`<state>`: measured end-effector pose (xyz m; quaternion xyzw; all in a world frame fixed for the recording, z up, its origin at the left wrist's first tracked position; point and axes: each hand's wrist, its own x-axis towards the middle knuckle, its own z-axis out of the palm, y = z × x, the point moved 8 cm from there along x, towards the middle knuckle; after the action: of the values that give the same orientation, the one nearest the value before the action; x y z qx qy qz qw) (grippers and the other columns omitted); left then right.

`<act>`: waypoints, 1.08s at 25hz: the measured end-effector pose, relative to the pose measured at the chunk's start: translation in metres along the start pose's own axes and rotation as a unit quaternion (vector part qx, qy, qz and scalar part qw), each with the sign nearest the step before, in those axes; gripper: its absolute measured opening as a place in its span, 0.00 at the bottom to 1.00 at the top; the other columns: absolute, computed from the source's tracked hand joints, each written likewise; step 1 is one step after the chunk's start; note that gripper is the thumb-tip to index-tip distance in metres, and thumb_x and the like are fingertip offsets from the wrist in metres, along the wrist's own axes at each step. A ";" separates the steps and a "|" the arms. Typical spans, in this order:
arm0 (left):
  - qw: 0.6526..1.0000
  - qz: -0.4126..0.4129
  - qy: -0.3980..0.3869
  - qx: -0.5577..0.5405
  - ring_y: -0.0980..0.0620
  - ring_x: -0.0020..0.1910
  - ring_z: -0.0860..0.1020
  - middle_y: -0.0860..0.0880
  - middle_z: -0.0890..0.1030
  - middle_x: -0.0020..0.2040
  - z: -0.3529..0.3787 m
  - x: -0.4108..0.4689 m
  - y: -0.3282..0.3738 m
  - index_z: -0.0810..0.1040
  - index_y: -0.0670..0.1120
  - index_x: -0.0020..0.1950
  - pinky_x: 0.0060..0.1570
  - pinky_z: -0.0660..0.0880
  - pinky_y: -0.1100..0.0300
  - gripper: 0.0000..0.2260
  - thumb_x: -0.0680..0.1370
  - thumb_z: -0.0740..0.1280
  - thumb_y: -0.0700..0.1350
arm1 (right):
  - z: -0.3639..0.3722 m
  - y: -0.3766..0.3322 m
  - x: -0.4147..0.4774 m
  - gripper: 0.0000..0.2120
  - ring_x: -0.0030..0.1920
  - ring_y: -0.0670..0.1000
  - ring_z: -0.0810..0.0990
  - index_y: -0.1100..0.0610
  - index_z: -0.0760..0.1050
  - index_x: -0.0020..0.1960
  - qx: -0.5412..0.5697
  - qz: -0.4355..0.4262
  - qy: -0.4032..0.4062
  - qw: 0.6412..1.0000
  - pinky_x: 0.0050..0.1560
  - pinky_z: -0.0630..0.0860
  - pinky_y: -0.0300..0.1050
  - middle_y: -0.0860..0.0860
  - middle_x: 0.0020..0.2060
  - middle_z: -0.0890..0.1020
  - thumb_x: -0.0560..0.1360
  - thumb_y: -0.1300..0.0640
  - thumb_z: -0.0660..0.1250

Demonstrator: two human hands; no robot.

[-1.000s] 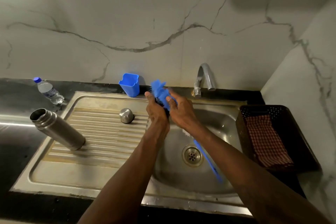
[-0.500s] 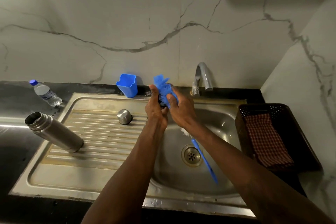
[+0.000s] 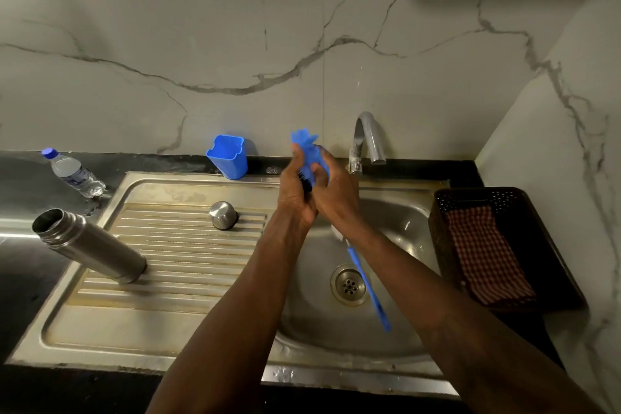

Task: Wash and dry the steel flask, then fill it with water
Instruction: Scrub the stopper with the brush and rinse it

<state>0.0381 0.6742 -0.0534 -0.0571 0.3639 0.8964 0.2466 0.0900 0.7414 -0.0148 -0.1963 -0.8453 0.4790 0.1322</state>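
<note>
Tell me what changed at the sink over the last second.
The left hand and right hand, both gripping the blue bottle brush by its bristle end, raised it slightly. Nothing was taken or released. The steel flask, its cap and the water bottle stayed put.

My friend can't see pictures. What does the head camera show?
The left hand and right hand hold a blue brush over the sink. The open flask and its cap sit on the drainer; a cloth lies in a basket.
</note>
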 end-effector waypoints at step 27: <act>0.998 -0.045 0.020 -0.035 0.47 0.45 0.85 0.43 0.86 0.48 0.005 -0.001 -0.021 0.82 0.41 0.59 0.46 0.84 0.54 0.41 0.75 0.55 0.77 | -0.014 0.024 0.009 0.22 0.68 0.56 0.77 0.49 0.69 0.78 -0.004 0.025 0.005 1.000 0.68 0.74 0.51 0.54 0.67 0.80 0.85 0.47 0.60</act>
<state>0.0492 0.6902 -0.0622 -0.0995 0.3344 0.8952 0.2774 0.0933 0.7674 -0.0283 -0.2202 -0.8413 0.4781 0.1235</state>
